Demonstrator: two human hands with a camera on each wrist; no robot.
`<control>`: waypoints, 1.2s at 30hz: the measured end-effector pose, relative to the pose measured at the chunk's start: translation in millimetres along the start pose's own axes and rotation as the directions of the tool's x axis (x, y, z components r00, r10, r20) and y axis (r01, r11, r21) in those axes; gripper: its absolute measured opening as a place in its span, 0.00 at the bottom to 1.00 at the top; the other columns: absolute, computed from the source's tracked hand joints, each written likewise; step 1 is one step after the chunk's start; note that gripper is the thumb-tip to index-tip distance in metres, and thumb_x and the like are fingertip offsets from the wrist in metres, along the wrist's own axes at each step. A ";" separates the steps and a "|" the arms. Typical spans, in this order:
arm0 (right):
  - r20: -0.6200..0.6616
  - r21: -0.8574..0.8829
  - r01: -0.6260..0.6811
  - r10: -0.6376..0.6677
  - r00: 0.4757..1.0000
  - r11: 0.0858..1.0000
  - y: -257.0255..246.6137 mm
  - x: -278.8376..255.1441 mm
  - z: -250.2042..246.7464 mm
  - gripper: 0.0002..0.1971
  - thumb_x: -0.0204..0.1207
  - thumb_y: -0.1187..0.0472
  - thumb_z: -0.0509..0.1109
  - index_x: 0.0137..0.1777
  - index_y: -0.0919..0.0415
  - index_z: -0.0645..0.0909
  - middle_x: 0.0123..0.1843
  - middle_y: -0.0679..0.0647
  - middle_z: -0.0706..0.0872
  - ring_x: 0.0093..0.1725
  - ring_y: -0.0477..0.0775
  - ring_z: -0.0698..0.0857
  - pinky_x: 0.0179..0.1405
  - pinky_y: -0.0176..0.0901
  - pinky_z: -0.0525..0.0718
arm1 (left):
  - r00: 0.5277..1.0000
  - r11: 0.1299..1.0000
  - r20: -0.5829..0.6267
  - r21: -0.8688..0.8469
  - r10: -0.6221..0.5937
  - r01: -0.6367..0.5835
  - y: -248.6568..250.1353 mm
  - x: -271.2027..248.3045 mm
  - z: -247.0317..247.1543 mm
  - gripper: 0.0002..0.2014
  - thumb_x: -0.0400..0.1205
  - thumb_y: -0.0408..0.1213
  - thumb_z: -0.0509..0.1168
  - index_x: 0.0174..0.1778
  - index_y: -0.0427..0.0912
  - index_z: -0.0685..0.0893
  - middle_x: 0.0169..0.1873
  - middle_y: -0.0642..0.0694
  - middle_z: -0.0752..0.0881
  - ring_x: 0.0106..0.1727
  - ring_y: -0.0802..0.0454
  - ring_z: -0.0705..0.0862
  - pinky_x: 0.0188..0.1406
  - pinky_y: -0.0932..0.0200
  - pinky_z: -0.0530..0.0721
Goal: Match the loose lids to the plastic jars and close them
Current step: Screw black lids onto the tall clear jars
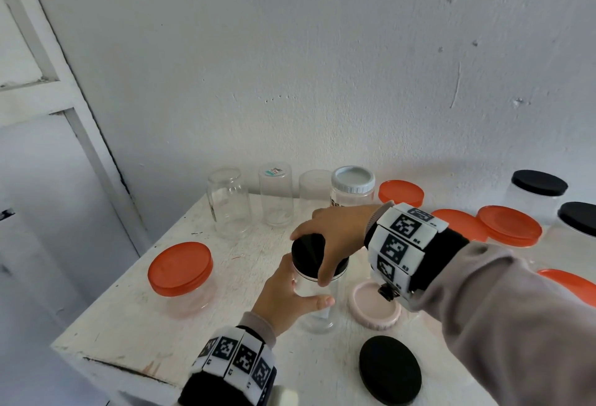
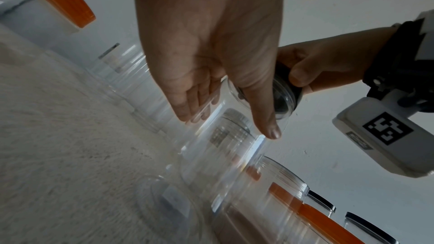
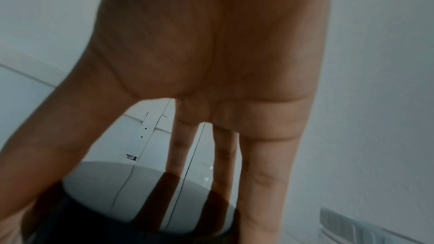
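Note:
A clear plastic jar (image 1: 317,305) stands upright in the middle of the white table (image 1: 129,325). My left hand (image 1: 290,292) holds its body, thumb across the front and fingers behind; the left wrist view shows that hand (image 2: 225,114) wrapped round the jar (image 2: 223,146). A black lid (image 1: 308,252) sits on the jar's mouth. My right hand (image 1: 325,241) grips the lid from above, thumb at the near rim and fingers at the far rim. In the right wrist view that hand (image 3: 140,192) spans the black lid (image 3: 105,225). How the lid sits on the thread is hidden.
An orange-lidded jar (image 1: 180,271) stands at the left. Several open clear jars (image 1: 229,202) and a white-lidded jar (image 1: 353,180) line the back. A loose pink lid (image 1: 374,305) and a loose black lid (image 1: 390,370) lie near my right wrist. Orange lids (image 1: 509,226) and black-lidded jars (image 1: 538,183) crowd the right.

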State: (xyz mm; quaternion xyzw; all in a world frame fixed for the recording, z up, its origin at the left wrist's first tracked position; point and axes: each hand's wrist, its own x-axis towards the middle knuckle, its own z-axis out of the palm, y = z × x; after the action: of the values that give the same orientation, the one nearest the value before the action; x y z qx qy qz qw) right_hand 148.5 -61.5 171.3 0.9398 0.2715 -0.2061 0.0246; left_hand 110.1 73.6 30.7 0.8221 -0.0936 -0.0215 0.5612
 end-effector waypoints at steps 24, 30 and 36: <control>-0.047 -0.005 -0.018 0.018 0.999 1.000 2.0 1.5 0.4 0.41 0.60 0.36 0.79 0.74 0.44 0.71 0.57 0.41 0.75 0.60 0.47 0.75 0.55 0.46 0.79 | 1.000 1.000 -0.004 0.013 0.001 0.000 -2.0 0.9 1.1 0.39 0.59 0.52 0.78 0.65 0.55 0.69 0.61 0.60 0.80 0.66 0.58 0.76 0.67 0.61 0.73; -0.195 0.026 -0.144 0.147 0.970 0.989 -2.2 4.3 18.6 0.39 0.57 0.22 0.69 0.54 0.53 0.72 0.41 0.46 0.77 0.42 0.48 0.79 0.40 0.43 0.78 | 1.000 1.000 -0.003 -0.008 0.006 -0.006 -0.7 0.3 1.3 0.37 0.60 0.50 0.77 0.64 0.51 0.71 0.59 0.57 0.81 0.64 0.58 0.77 0.60 0.67 0.72; 0.019 0.055 -0.038 0.037 0.999 0.998 0.2 -2.5 2.0 0.50 0.64 0.44 0.80 0.81 0.34 0.52 0.72 0.46 0.68 0.73 0.55 0.70 0.69 0.59 0.76 | 1.000 1.000 -0.008 0.020 0.003 -0.003 0.6 0.2 2.5 0.40 0.59 0.53 0.77 0.66 0.50 0.70 0.62 0.57 0.80 0.67 0.56 0.76 0.71 0.54 0.74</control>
State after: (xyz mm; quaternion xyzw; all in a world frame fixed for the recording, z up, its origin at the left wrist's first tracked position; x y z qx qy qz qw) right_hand 146.0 -63.2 170.4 0.9432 0.2476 -0.2216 0.0048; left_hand 109.8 71.1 30.3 0.8276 -0.0929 -0.0166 0.5534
